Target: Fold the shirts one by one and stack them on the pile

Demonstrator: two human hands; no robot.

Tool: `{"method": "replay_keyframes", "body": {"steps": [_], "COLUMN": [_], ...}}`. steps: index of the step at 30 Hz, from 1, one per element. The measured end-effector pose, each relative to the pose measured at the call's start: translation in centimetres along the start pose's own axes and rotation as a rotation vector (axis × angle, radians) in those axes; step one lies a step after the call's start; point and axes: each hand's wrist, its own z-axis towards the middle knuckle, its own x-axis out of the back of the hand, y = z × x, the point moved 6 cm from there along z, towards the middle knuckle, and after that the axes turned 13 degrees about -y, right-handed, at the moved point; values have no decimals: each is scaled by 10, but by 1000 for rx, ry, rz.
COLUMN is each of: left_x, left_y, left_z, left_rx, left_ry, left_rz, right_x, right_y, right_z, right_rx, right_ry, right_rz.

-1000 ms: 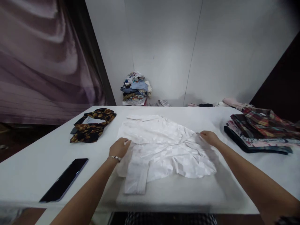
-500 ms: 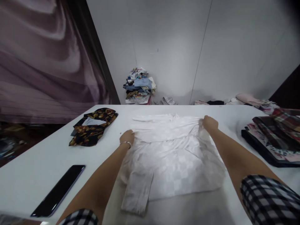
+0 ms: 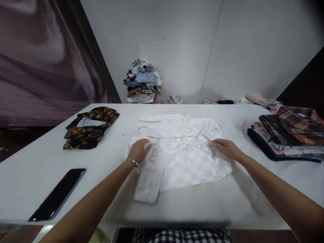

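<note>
Pressing our left hand and right hand palm-down, fingers loose, on the white checked shirt, we judge smoothing underway; folding calls for squared edges.

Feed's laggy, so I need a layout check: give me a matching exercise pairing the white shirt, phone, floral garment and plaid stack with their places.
1 white shirt
2 phone
3 floral garment
4 plaid stack

A table, right side
B under the left hand and right hand
C near-left edge
D far left

Pairs: 1-B, 2-C, 3-D, 4-A
</note>
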Motion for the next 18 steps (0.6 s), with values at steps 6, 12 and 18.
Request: {"method": "replay_keyframes", "body": {"steps": [6,12,18], "left_x": [-35,-40,0], "left_y": [48,61,66], "left_z": [-102,-131,-141], "left_rx": [-84,-163,-217], "left_ry": [-61,-96,23], "left_rz": [57,69,-29], "right_x": [-56,-58,-45], "right_y": [-25,-9,-12], "right_z": [-77,-109,-144], "right_rx": [177,282,333], "right_ry": [-113,40,109], "right_rz": [-207,-435,-417]}}
